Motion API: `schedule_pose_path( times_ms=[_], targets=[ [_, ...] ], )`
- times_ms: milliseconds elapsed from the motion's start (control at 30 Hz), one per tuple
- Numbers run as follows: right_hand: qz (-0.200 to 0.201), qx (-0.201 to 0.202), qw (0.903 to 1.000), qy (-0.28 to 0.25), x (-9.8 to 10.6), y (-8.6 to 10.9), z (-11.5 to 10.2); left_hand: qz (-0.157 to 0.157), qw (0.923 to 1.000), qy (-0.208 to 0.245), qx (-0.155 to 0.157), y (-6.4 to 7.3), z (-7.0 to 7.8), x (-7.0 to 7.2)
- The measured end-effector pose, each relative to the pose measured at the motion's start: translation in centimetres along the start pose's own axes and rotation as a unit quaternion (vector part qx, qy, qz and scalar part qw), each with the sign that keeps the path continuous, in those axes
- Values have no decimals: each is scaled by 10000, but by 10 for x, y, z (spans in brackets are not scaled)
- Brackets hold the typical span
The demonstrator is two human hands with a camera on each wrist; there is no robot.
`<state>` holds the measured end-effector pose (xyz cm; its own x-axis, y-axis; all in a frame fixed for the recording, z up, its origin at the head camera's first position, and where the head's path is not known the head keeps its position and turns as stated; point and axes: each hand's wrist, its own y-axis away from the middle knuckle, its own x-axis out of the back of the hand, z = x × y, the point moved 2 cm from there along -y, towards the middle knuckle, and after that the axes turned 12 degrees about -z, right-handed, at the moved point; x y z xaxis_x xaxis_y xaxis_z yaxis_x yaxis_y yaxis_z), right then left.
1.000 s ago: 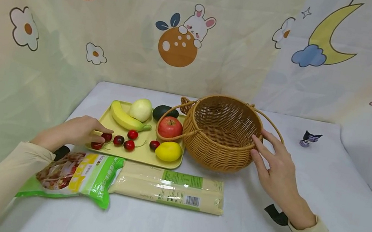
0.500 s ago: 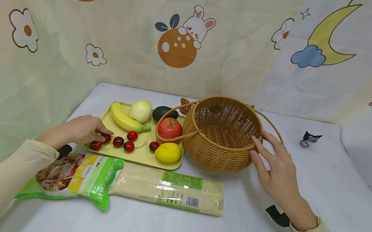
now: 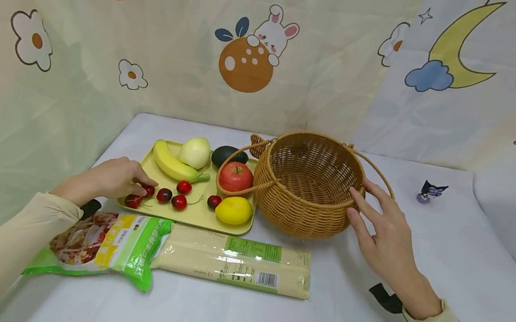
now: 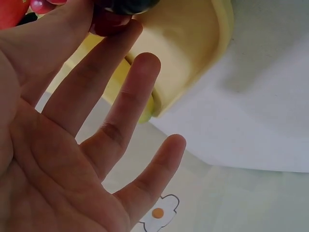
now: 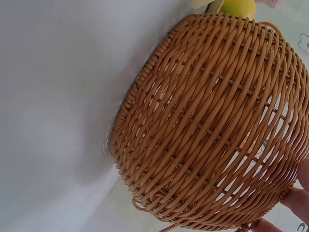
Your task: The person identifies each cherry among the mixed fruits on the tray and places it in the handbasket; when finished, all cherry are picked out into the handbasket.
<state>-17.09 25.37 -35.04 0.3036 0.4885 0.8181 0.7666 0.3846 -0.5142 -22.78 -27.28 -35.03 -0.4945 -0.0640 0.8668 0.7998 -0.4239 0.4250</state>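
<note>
My left hand [image 3: 114, 179] reaches over the left end of a yellow tray [image 3: 202, 220]. Its thumb and forefinger pinch a dark red cherry [image 4: 110, 21], and the other fingers stay spread in the left wrist view. Another cherry [image 3: 133, 201] lies by those fingertips; several more, such as one red cherry [image 3: 179, 202], are scattered on the tray. On the right, my right hand [image 3: 385, 239] grips the rim of a round wicker basket [image 3: 302, 216], with fingertips over the edge. The basket stands upright, its handles folded down to the sides.
On the tray also lie a banana [image 3: 173, 163], a pale green round fruit [image 3: 195, 153], an avocado [image 3: 226, 156], an apple [image 3: 237, 177] and a lemon [image 3: 234, 210]. In front are a green food bag [image 3: 92, 245] and a noodle pack [image 3: 234, 261]. A small figurine [image 3: 431, 192] stands far right.
Over the second, my left hand's fingers have closed slightly at the leftmost cherries. The right hand and the basket have stayed in place.
</note>
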Motion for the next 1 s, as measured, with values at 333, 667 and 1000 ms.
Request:
schedule_pose_path(
  times_ms=[333,667,1000],
  targets=[
    [16,13,10000,-18,1,0,0,115,9991,-268,-301,2,4,9],
    [19,67,10000,-22,1,0,0,636,9964,-338,-438,12,12,26],
    [33,51,10000,-67,0,1,-1,952,9924,-678,-377,23,52,55]
  ],
)
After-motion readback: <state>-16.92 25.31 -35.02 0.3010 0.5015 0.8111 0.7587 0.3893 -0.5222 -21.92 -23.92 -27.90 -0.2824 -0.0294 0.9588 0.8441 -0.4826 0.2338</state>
